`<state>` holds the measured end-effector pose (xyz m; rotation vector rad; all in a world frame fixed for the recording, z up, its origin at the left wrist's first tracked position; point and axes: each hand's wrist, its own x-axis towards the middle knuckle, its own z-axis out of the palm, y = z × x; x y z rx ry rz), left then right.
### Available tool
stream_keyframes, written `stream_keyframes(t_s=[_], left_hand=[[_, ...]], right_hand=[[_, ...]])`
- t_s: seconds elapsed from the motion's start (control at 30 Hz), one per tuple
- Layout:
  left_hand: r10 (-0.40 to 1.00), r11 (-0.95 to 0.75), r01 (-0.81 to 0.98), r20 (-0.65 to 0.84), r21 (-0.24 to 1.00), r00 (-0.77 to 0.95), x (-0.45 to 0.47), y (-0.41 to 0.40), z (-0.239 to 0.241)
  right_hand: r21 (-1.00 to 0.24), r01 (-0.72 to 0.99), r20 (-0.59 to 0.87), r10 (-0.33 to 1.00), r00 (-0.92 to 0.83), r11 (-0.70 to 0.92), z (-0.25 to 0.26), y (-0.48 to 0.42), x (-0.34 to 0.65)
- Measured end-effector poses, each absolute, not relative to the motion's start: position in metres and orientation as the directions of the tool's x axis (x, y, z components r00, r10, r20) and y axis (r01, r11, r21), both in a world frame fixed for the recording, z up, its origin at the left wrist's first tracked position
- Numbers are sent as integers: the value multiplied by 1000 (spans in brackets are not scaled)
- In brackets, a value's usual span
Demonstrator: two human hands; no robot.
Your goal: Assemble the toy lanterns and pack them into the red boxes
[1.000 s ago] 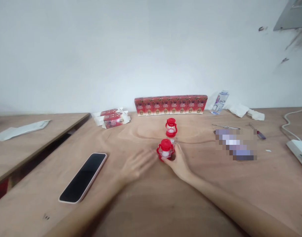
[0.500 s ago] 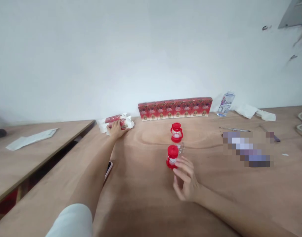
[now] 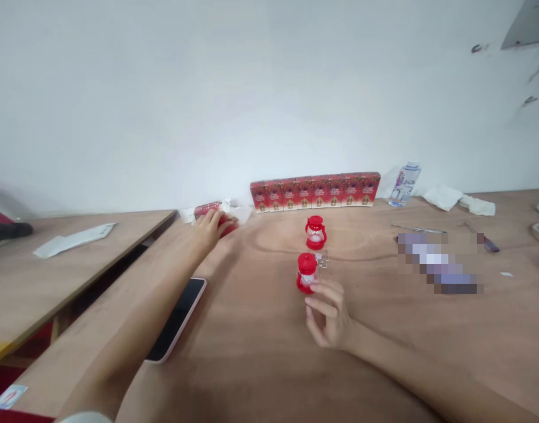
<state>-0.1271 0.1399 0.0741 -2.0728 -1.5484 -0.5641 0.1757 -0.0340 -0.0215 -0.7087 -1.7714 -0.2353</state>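
My left hand (image 3: 213,230) reaches to the back left, its fingers closed on a red and white cardboard box (image 3: 228,227), mostly covered by the hand. Another red box (image 3: 206,208) with white flaps lies behind it by the wall. My right hand (image 3: 328,314) rests at the table's middle, fingers loosely curled and apart. Its fingertips come up to the base of a small red lantern (image 3: 307,273) standing upright; whether they touch cannot be made out. A second red lantern (image 3: 315,232) with a clear body stands behind, and small wire pieces (image 3: 322,259) lie between the two.
A row of several red boxes (image 3: 315,192) lines the wall. Right of it are a bottle (image 3: 404,184), crumpled tissue (image 3: 443,198), tweezers (image 3: 419,229) and a pixelated item (image 3: 437,264). A phone (image 3: 178,320) lies by my left forearm. A gap (image 3: 106,282) divides the tables.
My left hand has closed on a red box and drawn it slightly right from the pile. More of the phone shows now. My right hand stays by the front lantern.
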Motion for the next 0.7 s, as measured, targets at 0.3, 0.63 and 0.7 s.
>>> stream_keyframes(t_s=[0.3,0.63,0.7], left_hand=[[205,-828,543,828,-137,522,-57,46,102],[262,-878,478,792,-42,551,15,55,126],[255,-887,460,799,-31,545,20,53,125]], right_hand=[[-763,254,551,803,-226,595,104,-15,177],[-901,31,435,900,41,433,127,1,186],[-890,69,453,892,17,450,124,1,191]])
